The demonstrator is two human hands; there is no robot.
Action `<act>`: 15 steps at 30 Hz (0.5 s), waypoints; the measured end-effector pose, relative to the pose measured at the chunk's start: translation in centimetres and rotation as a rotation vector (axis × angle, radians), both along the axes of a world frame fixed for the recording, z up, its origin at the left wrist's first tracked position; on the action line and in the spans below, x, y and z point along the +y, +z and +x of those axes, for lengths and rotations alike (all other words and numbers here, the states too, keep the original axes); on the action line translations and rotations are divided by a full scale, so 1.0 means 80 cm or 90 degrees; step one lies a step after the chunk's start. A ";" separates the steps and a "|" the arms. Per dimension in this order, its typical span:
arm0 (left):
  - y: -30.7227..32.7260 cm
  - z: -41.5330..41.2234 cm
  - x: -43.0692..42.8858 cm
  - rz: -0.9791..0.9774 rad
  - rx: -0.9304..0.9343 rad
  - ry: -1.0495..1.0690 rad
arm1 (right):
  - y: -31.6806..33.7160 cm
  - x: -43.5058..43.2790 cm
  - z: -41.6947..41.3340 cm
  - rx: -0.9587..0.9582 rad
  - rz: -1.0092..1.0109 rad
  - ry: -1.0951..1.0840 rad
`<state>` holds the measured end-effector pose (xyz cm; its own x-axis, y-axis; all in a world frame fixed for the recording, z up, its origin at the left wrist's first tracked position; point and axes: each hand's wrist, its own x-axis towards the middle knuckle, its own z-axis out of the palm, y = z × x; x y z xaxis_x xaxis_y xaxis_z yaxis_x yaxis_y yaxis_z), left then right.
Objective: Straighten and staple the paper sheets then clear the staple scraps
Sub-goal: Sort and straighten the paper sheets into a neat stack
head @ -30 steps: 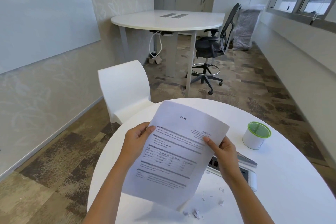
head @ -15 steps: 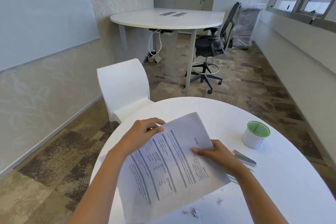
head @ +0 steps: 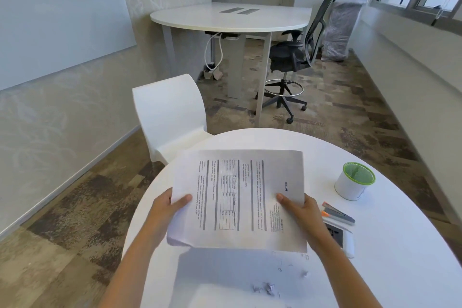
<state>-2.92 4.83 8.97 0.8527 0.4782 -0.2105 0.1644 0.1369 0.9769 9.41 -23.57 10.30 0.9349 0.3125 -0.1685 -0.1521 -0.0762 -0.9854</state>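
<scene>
At the far left a whiteboard is hanging on the patterned wall, and a white chair is standing just beyond the far left edge of the round white counter. The left hand is taking the left edge of the paper sheets in a pinching grip, with the thumb lying on top and the fingers hidden beneath. The sheets are being held over the near middle of the counter, turned sideways and casting a shadow on the surface below; at their near left corner a lower sheet is showing out of line with the top one. The heading "RESUME" is reading sideways near the right edge, above a table and lines of print too small to make out. Staple scraps are lying on the counter near the body, just right of the shadow. The right hand is pinching the right edge in the same kind of grip, thumb on top. Just beside it to the right a grey stapler with orange ends is resting next to a white power strip. Farther right, a white cup with a green rim is standing upright. Across the room a black office chair is sitting by a larger white table.
</scene>
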 end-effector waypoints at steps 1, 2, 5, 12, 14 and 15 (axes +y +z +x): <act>-0.008 0.001 -0.006 0.022 -0.005 0.044 | -0.005 0.006 -0.002 -0.019 -0.003 -0.020; -0.013 0.002 -0.012 0.041 -0.019 0.080 | -0.009 0.012 -0.004 -0.038 -0.006 -0.037; -0.018 0.006 -0.033 0.065 -0.087 0.134 | -0.022 0.031 -0.008 -0.089 -0.022 -0.076; -0.036 -0.001 -0.046 0.121 -0.079 0.156 | -0.072 0.042 -0.022 -0.061 -0.024 -0.069; -0.041 -0.001 -0.047 0.104 -0.061 0.149 | -0.077 0.043 -0.022 -0.054 -0.030 -0.072; -0.042 0.000 -0.046 0.095 -0.059 0.159 | -0.077 0.044 -0.021 -0.052 -0.032 -0.074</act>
<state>-2.90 1.12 5.60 0.7173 0.6950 -0.0489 0.0524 0.0161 0.9985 7.74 -20.07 4.13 0.9755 0.1941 -0.1032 -0.0824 -0.1124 -0.9902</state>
